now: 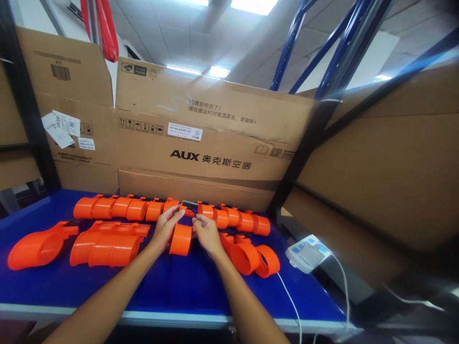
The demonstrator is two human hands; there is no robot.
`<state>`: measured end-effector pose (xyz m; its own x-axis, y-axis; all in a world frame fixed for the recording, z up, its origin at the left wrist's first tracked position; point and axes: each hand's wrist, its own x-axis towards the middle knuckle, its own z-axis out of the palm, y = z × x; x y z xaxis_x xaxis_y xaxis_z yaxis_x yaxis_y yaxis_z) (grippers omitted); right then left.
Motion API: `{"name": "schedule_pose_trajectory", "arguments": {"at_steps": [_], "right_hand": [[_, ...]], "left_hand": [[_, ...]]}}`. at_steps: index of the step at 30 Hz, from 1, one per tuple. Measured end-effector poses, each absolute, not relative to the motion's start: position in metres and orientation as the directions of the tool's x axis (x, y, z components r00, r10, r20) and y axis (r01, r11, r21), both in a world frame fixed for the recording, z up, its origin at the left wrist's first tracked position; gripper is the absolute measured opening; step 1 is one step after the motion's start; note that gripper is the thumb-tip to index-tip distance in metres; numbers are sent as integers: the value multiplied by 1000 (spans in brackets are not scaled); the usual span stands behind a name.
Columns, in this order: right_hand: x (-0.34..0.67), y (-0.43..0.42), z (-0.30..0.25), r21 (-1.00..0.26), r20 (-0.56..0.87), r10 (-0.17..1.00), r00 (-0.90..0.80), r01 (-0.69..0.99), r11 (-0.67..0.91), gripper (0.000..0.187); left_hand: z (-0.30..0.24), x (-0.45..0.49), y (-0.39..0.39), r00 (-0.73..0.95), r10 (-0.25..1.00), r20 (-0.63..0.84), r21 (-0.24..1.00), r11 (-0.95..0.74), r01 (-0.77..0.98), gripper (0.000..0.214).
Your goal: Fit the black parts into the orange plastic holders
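Note:
An orange plastic part with a wide ring [180,240] is held between my two hands over the blue table. My left hand [167,225] is closed, its thumb and fingers pinching the part's upper end from the left. My right hand [208,232] is closed too, with its fingertips pressed against the part's right side. A dark, shiny piece [190,204] shows just beyond my fingertips; whether it belongs to the held part I cannot tell. Similar orange parts with dark ends [136,210] stand in a row behind my hands.
More orange ring parts [114,249] lie grouped at left, a single one [38,247] farther left, and others [268,261] at right. A white-and-blue device [308,252] with a white cable sits at the table's right edge. Cardboard [208,129] walls the back, beside dark posts.

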<state>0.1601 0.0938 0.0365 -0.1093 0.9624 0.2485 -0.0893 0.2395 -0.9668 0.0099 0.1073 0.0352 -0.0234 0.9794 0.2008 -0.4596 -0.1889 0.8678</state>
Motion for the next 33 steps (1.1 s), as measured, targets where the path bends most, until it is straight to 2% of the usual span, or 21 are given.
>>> {"name": "schedule_pose_trajectory", "arguments": {"at_steps": [5, 11, 33], "right_hand": [[165, 95, 37, -951, 305, 948, -88, 15, 307, 26], [167, 94, 36, -930, 344, 935, -81, 110, 352, 27], [165, 87, 42, -902, 403, 914, -39, 154, 404, 29]], "left_hand": [[35, 13, 109, -28, 966, 256, 876, -244, -416, 53], [38, 10, 111, -42, 965, 259, 865, -251, -435, 56], [42, 9, 109, -44, 958, 282, 873, -276, -401, 55]]}}
